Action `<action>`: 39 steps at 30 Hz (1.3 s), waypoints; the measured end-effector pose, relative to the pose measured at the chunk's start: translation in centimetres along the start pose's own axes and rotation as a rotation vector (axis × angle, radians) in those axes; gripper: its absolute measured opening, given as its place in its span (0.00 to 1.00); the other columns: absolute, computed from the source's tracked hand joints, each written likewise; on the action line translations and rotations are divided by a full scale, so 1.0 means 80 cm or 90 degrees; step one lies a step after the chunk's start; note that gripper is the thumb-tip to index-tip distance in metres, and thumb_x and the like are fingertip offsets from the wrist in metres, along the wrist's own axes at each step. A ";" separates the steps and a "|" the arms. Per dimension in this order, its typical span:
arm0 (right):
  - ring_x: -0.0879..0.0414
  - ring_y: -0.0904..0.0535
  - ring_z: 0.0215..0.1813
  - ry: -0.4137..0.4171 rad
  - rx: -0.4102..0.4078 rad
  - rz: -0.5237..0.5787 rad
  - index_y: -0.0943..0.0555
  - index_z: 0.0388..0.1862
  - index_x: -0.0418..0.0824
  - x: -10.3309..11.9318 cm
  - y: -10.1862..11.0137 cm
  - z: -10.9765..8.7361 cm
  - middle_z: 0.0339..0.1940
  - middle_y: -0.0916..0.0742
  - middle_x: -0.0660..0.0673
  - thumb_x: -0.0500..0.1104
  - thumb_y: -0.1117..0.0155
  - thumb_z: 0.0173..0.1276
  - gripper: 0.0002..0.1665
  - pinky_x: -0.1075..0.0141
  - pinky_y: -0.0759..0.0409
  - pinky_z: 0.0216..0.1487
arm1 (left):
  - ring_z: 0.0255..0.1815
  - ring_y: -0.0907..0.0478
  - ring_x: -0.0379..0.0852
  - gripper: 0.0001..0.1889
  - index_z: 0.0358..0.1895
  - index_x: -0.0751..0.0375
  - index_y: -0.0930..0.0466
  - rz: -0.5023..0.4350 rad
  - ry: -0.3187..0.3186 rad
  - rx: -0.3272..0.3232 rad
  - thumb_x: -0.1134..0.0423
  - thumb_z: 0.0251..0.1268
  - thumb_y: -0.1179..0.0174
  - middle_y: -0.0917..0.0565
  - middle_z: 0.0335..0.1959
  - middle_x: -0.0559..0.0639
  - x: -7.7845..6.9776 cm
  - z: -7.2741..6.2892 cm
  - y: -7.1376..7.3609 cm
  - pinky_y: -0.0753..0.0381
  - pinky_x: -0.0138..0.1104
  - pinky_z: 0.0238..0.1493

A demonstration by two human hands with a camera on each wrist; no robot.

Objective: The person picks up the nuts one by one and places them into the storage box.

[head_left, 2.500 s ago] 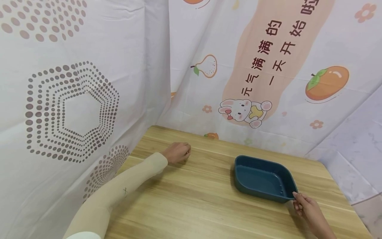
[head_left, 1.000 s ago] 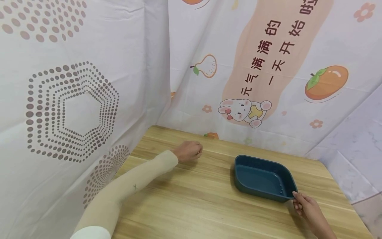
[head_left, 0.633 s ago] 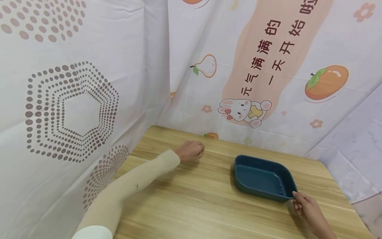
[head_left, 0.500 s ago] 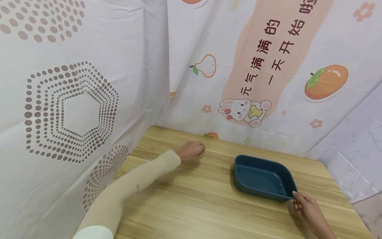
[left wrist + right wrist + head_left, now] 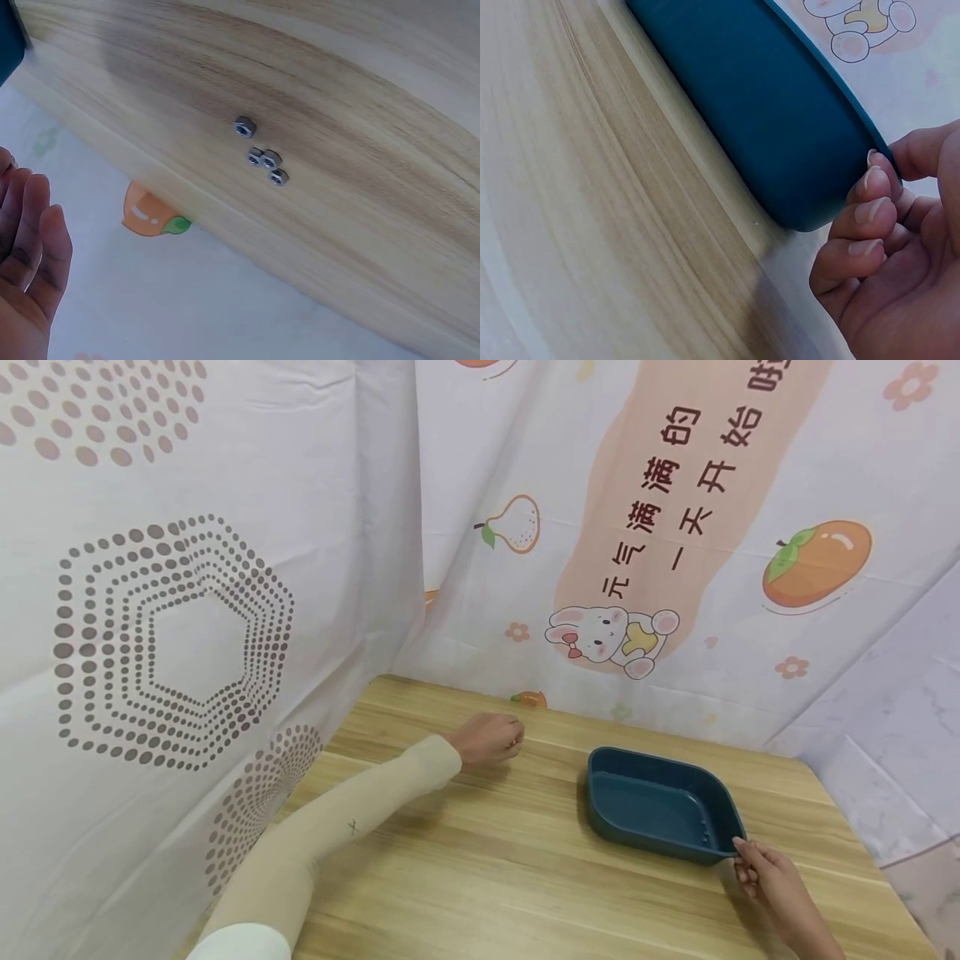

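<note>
In the head view a dark teal tray (image 5: 637,806) stands on the table at the right. Several small dark specks (image 5: 705,832) show inside its right end, too small to name. My right hand (image 5: 780,893) pinches the rim at the tray's near right corner, thumb over the edge. To the left of the tray my left hand (image 5: 489,740) hovers with curled fingers. A small glint shows at its fingertips; whether they pinch something cannot be told. Several hex nuts (image 5: 270,159) lie on the wood in the left wrist view, apart from the fingers (image 5: 54,244); in the head view they are hidden.
The wood-grain table (image 5: 480,893) meets a printed cloth (image 5: 465,635) along its back edge. Another white cloth (image 5: 330,527) with dotted patterns hangs along the left side. Pale cloth (image 5: 885,752) covers the right side.
My left hand has moved slowly to the right along the table, towards the tray, its fingers still curled. My right hand keeps its pinch on the rim, and the tray stays in place.
</note>
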State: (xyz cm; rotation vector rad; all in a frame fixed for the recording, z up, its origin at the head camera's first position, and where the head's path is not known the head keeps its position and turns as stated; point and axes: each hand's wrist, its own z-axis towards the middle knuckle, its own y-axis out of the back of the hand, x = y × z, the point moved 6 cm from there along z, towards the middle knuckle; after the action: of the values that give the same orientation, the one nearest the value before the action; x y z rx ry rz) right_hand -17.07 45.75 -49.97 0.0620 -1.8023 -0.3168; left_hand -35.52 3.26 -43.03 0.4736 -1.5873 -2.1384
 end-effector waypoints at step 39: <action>0.61 0.32 0.24 0.008 0.009 0.004 0.25 0.31 0.36 0.001 -0.001 0.003 0.24 0.26 0.50 0.51 0.52 0.85 0.25 0.69 0.29 0.25 | 0.33 0.22 0.31 0.05 0.40 0.53 0.16 0.043 -0.039 -0.006 0.59 0.75 0.40 0.15 0.37 0.41 -0.045 0.051 -0.006 0.25 0.23 0.30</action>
State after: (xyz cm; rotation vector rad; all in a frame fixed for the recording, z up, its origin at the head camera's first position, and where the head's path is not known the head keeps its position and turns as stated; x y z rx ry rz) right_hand -17.30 45.66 -49.99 0.0683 -1.7920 -0.2997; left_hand -34.62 8.60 -42.23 0.3502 -1.6028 -2.1272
